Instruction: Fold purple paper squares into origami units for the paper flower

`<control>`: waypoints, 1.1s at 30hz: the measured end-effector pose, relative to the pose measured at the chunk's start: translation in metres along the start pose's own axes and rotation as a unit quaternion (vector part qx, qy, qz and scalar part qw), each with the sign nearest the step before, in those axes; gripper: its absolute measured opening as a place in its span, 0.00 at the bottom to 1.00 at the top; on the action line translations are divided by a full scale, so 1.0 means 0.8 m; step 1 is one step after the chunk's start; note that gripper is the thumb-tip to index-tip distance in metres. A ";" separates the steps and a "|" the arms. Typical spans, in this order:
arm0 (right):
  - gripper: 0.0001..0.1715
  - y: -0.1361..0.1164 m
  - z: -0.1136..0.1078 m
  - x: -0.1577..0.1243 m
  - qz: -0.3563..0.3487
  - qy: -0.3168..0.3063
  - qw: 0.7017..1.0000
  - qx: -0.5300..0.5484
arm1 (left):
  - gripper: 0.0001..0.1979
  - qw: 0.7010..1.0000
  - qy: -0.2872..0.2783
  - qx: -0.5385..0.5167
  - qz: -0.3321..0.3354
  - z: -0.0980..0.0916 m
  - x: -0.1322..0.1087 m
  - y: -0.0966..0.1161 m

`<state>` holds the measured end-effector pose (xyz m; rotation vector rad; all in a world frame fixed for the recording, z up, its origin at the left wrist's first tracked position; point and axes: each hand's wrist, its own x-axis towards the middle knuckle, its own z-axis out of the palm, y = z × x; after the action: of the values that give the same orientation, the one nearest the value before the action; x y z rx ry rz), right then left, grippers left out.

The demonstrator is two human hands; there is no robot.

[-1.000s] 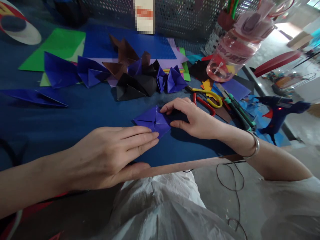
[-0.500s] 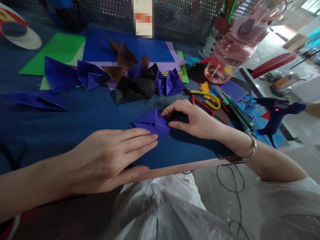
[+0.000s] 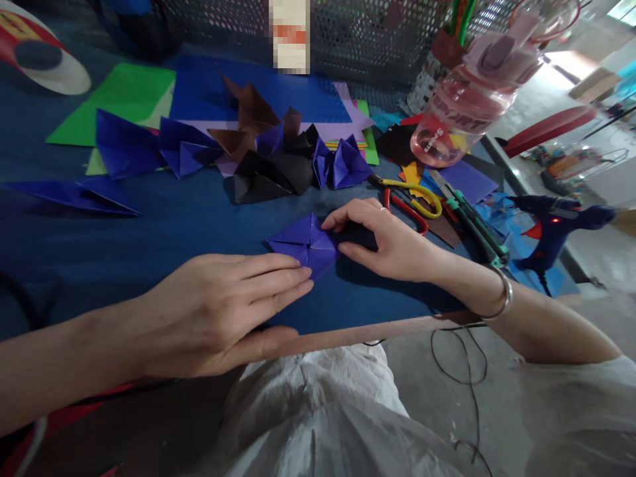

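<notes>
A piece of folded purple paper (image 3: 309, 242) lies flat near the table's front edge, shaped like a diamond with creased flaps meeting at its middle. My left hand (image 3: 243, 308) rests flat with fingers stretched out, the fingertips pressing the paper's lower left part; its thumb lies along the table edge. At the right side of the paper, my right hand (image 3: 380, 238) touches it with the index fingertip and thumb, which are bent and apart. The part of the paper under my left fingertips is hidden.
Folded purple pieces (image 3: 129, 149) and black paper pieces (image 3: 273, 175) stand behind. To the right are yellow-handled scissors (image 3: 427, 199), a green cutter (image 3: 472, 222), a pink bottle (image 3: 457, 112) and a glue gun (image 3: 551, 222) with a red light. A mesh basket (image 3: 362, 46) stands at the back.
The view has shifted slightly, so the things on the table appear a little to the right. Both hands stay at the purple paper with hardly any visible movement.
</notes>
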<state>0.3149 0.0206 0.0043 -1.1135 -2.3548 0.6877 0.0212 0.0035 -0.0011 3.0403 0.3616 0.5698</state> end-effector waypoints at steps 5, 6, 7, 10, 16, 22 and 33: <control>0.30 -0.024 0.017 0.001 0.096 0.041 0.992 -0.067 | 0.16 1.000 -0.024 0.021 0.000 -0.014 0.011 0.005; 0.32 -0.027 0.020 0.001 0.103 0.043 0.991 -0.074 | 0.16 1.000 -0.023 0.018 -0.001 -0.013 0.011 0.005; 0.32 -0.030 0.022 0.001 0.107 0.043 0.990 -0.077 | 0.16 1.000 -0.022 0.016 -0.001 -0.012 0.011 0.004; 0.33 -0.032 0.022 0.002 0.111 0.041 0.990 -0.080 | 0.19 1.000 -0.018 0.011 -0.001 -0.005 0.007 0.002; 0.29 -0.019 0.009 0.003 0.095 0.023 0.995 -0.037 | 0.21 1.000 0.005 -0.022 -0.008 0.009 -0.004 -0.003; 0.23 -0.006 -0.005 0.004 0.056 -0.009 0.998 0.022 | 0.20 1.000 -0.001 -0.008 0.005 0.004 0.000 -0.005; 0.22 0.013 -0.013 0.002 -0.002 -0.031 0.997 0.069 | 0.20 1.000 -0.018 0.019 0.016 -0.002 0.001 -0.003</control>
<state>0.3263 0.0301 0.0067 -1.0411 -2.3206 0.8818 0.0208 0.0058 0.0001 3.0940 0.3285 0.5157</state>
